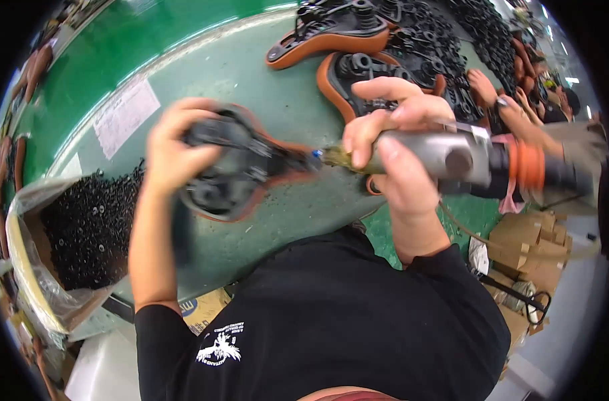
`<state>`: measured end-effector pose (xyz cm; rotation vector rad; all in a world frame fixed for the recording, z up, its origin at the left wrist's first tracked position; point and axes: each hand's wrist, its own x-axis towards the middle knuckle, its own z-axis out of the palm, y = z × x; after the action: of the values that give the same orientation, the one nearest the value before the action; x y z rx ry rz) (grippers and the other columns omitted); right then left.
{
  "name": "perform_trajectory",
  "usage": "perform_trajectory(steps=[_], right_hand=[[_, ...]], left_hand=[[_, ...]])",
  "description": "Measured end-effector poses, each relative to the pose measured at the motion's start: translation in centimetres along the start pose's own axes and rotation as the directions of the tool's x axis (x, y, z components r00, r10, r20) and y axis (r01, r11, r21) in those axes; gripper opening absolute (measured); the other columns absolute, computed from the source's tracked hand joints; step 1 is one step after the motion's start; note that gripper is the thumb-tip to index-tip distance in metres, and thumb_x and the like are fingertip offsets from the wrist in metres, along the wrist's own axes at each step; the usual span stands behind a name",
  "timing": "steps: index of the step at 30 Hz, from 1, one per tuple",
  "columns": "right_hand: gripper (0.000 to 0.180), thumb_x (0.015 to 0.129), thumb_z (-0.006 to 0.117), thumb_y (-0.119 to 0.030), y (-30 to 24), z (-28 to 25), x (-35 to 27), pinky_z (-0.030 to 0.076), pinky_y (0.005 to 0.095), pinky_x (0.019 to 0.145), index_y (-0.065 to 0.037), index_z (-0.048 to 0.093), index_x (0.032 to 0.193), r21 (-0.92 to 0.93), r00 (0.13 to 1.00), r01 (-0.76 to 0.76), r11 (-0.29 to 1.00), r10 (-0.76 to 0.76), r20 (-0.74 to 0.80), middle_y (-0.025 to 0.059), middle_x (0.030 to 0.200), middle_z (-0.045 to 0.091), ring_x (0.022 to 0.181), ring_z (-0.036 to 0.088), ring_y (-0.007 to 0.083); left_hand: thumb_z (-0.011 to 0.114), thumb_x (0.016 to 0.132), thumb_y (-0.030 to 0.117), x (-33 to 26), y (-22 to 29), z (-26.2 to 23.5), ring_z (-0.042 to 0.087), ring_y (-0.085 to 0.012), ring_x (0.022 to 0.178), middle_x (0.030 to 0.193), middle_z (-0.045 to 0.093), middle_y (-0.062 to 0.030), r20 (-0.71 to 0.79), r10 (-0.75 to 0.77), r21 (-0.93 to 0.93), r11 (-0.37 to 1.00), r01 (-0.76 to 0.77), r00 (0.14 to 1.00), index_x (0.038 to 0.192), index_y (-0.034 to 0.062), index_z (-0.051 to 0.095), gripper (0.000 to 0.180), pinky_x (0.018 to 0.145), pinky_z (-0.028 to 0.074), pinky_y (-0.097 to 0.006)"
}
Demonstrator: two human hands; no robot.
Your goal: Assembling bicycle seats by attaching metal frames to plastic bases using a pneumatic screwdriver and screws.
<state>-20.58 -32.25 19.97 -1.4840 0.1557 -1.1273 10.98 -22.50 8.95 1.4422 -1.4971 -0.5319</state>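
Both hands grip: left hand (174, 144) steadies the black-and-orange saddle (234, 167); right hand (394, 144) should keep the grey pneumatic screwdriver (445, 157) square.

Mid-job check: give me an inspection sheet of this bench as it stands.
Surface: grey-green bench top, white label stuck on.
Job's things: brown-edged saddle, underside up; grey power driver, tip at it.
Clutter: more saddles behind; lined box of small black parts.
Grippers: left hand grips the saddle; right hand grips the driver.
Cables: hose hanging below the driver.
Surroundings: cardboard boxes on the floor; another person's hands far right.
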Motion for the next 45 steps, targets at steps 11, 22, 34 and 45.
perform_trajectory(steps=[11,22,34,45], right_hand=[[0.027,0.085,0.071,-0.001,0.3,-7.8,-6.4,0.056,0.0353,0.055,-0.001,0.058,0.109,0.029,0.588,-0.67,0.742,0.555,-0.588,0.007,0.083,0.066,0.06,0.068,0.0184],[0.022,0.08,0.07,0.0,4.1,-1.7,-7.8,0.053,0.0359,0.057,-0.002,0.059,0.099,0.356,0.663,-0.701,0.618,0.748,0.005,0.0158,0.106,0.067,0.057,0.067,0.0209],[0.026,0.079,0.076,-0.003,0.1,-5.3,-4.3,0.053,0.0277,0.058,-0.001,0.064,0.101,-0.249,0.527,-0.772,0.585,0.808,0.263,0.0131,0.104,0.074,0.062,0.064,0.0101],[0.03,0.101,0.062,-0.014,-3.3,1.9,-1.9,0.054,0.0385,0.074,-0.013,0.047,0.127,0.329,0.96,-0.017,0.944,-0.076,0.269,0.0122,0.118,0.058,0.074,0.066,0.0161]], left_hand=[[0.073,0.096,0.009,-8.5,-1.7,-10.3,0.05,-0.0097,0.08,0.08,0.055,0.0001,-0.108,-0.439,0.362,0.818,0.446,0.892,0.095,-0.0002,0.063,0.014,0.073,0.046,-0.029],[0.07,0.095,0.006,-13.1,-1.1,-4.9,0.068,-0.0388,0.099,0.108,0.068,-0.0184,-0.145,-0.231,0.738,0.623,0.26,0.962,0.113,-0.0012,0.068,0.02,0.087,0.056,-0.045],[0.073,0.094,0.007,-13.0,0.1,-2.7,0.069,-0.0331,0.093,0.101,0.071,-0.0123,-0.28,0.063,0.773,0.607,0.186,0.958,0.099,0.0036,0.071,0.007,0.083,0.056,-0.04],[0.067,0.098,-0.004,-12.6,10.1,5.4,0.07,-0.0244,0.098,0.113,0.072,-0.0185,-0.115,-0.545,-0.934,0.344,0.097,0.83,0.121,0.0021,0.063,0.024,0.086,0.058,-0.037]])
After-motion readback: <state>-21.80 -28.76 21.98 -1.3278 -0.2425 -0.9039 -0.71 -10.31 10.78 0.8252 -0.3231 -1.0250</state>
